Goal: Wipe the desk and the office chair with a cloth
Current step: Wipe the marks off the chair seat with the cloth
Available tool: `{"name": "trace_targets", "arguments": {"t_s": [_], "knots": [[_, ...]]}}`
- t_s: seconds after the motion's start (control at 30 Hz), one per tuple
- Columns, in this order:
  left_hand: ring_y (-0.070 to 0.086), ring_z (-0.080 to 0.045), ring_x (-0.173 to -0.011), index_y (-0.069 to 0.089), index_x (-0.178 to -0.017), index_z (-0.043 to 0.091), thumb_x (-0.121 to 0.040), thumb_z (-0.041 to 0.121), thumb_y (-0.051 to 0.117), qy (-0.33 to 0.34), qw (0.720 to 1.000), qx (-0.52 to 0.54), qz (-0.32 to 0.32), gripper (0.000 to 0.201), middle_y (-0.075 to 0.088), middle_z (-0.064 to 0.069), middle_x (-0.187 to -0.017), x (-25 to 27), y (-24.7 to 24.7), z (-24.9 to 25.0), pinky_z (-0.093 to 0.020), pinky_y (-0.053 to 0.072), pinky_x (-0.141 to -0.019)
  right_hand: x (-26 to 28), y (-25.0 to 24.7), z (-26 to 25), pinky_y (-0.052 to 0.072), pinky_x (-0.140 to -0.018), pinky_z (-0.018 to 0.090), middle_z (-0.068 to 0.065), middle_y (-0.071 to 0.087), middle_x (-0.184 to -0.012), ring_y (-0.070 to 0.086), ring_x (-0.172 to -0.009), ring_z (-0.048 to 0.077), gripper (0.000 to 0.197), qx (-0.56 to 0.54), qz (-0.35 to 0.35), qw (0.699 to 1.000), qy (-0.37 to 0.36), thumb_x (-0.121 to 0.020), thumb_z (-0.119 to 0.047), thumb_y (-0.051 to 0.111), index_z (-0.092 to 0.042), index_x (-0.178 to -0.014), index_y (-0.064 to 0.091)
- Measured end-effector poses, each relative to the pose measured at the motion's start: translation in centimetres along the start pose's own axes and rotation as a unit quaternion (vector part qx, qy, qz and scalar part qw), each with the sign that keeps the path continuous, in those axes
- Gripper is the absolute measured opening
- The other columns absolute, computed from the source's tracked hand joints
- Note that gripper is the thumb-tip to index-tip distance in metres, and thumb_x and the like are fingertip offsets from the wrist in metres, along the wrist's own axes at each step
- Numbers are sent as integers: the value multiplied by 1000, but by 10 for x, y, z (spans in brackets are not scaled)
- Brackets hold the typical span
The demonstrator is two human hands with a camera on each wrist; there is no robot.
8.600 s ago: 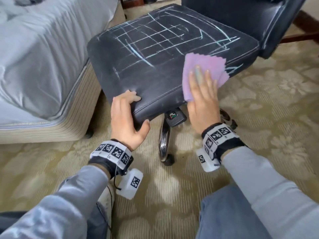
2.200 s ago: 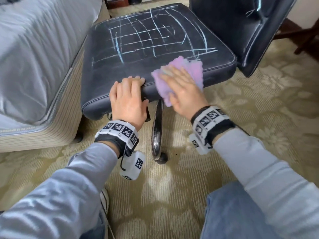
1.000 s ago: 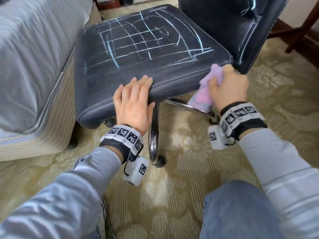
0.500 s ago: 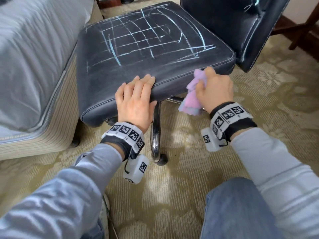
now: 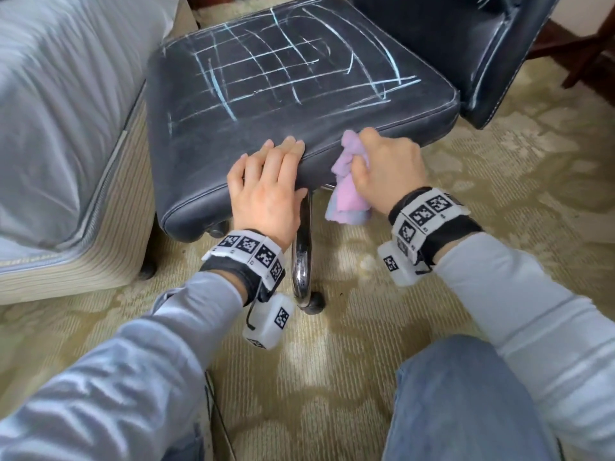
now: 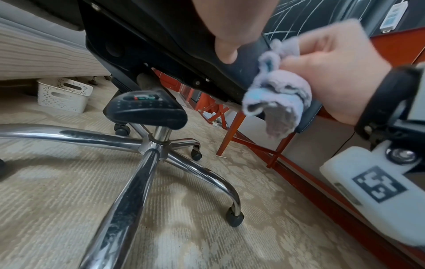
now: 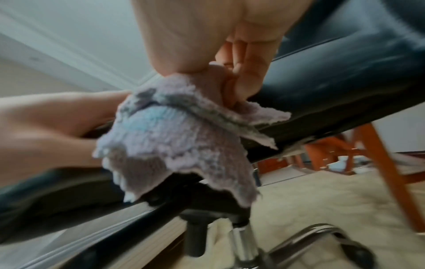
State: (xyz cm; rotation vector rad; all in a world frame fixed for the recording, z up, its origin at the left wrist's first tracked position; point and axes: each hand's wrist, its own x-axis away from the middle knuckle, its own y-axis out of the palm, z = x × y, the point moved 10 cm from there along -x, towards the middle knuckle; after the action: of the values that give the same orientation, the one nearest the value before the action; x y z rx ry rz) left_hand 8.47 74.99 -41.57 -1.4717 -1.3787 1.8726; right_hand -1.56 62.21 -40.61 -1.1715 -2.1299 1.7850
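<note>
Now right hand [image 5: 387,168] bunches cloth [image 5: 347,184] (fist) against chair [image 5: 299,81] edge.

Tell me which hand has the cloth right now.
The right hand: it grips the bunched purple cloth against the chair seat's front edge. The left hand only rests on that edge, holding nothing.

Grey long sleeves [image 5: 173,331]; blue jeans [image 5: 466,404]; black wristbands [image 5: 248,257] with checkered tags; white camera boxes [image 5: 268,322].

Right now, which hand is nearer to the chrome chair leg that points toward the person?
Left. The left hand rests on the seat's front edge almost directly above the chrome chair leg; the right hand, gripping the purple cloth, is off to its right.
</note>
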Motion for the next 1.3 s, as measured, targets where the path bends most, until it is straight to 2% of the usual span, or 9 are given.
{"name": "trace_targets", "arguments": {"t_s": [0.2, 0.27, 0.4, 0.47, 0.63, 0.83, 1.0, 1.1, 1.3], "knots": [[40, -24, -141, 45, -147, 21, -87, 26, 69, -3, 1000, 7, 6, 65, 47, 6, -151, 1, 0, 6, -44, 21, -116, 2, -20, 59, 42, -78, 44, 30, 63, -100, 58, -98, 46, 30, -14, 51, 985, 161, -94, -21, 50, -5, -119, 52], [40, -25, -141, 46, -146, 21, -86, 26, 66, -6, 1000, 6, 11, 64, 48, 6, -150, 0, 1, 8, -44, 21, -114, 1, -6, 32, 44, -74, 40, 25, 66, -99, 61, -95, 43, 32, -17, 42, 991, 124, -92, -19, 52, -8, -123, 53], [45, -25, -138, 53, -141, 20, -94, 27, 55, -20, 998, 28, 57, 48, 54, 6, -145, -1, -3, 4, -43, 21, -112, 20, 16, -56, 50, -54, 35, 14, 67, -71, 65, -60, 36, 26, -106, 40, 992, -60, -75, -7, 64, -3, -100, 63], [46, -25, -137, 53, -141, 20, -95, 26, 55, -15, 998, 29, 60, 47, 54, 6, -145, 1, -5, -1, -43, 22, -112, 22, 15, -62, 52, -52, 36, 13, 66, -69, 64, -57, 36, 24, -110, 35, 989, -96, -74, -8, 64, -3, -98, 63], [38, -25, -141, 44, -147, 22, -86, 24, 67, 0, 1000, 13, -6, 65, 47, 6, -150, 2, -1, -5, -44, 19, -115, -2, -14, 44, 39, -65, 37, 22, 67, -85, 63, -80, 43, 31, -41, 75, 993, 79, -85, -21, 49, -9, -113, 54], [37, -25, -143, 43, -148, 21, -88, 23, 67, -7, 1000, 25, -10, 64, 47, 4, -151, 0, -2, 9, -45, 17, -117, 5, -37, 137, 42, -78, 43, 29, 60, -98, 58, -95, 45, 40, -92, 155, 938, 294, -81, -23, 44, -5, -116, 53], [38, -26, -142, 44, -146, 21, -86, 21, 69, -14, 1000, 20, -4, 65, 47, 5, -150, -2, -1, 16, -46, 20, -115, 18, -6, 66, 44, -67, 38, 17, 60, -85, 58, -78, 33, 28, -136, 101, 964, 205, -89, -9, 52, -6, -116, 52], [37, -27, -141, 43, -147, 20, -86, 20, 68, -9, 1000, 19, -6, 66, 47, 4, -151, 0, 0, 13, -46, 21, -114, 37, 30, 15, 35, -61, 27, 3, 49, -73, 49, -68, 23, 12, -205, 18, 974, 96, -86, 1, 51, -7, -95, 50], [36, -28, -142, 42, -147, 21, -86, 21, 67, -10, 1000, 16, -12, 66, 45, 4, -151, 1, 0, 5, -46, 17, -115, 37, 0, 113, 31, -62, 19, -7, 49, -64, 51, -67, 26, 7, -235, 169, 922, 256, -84, -7, 54, -14, -83, 52]]}}
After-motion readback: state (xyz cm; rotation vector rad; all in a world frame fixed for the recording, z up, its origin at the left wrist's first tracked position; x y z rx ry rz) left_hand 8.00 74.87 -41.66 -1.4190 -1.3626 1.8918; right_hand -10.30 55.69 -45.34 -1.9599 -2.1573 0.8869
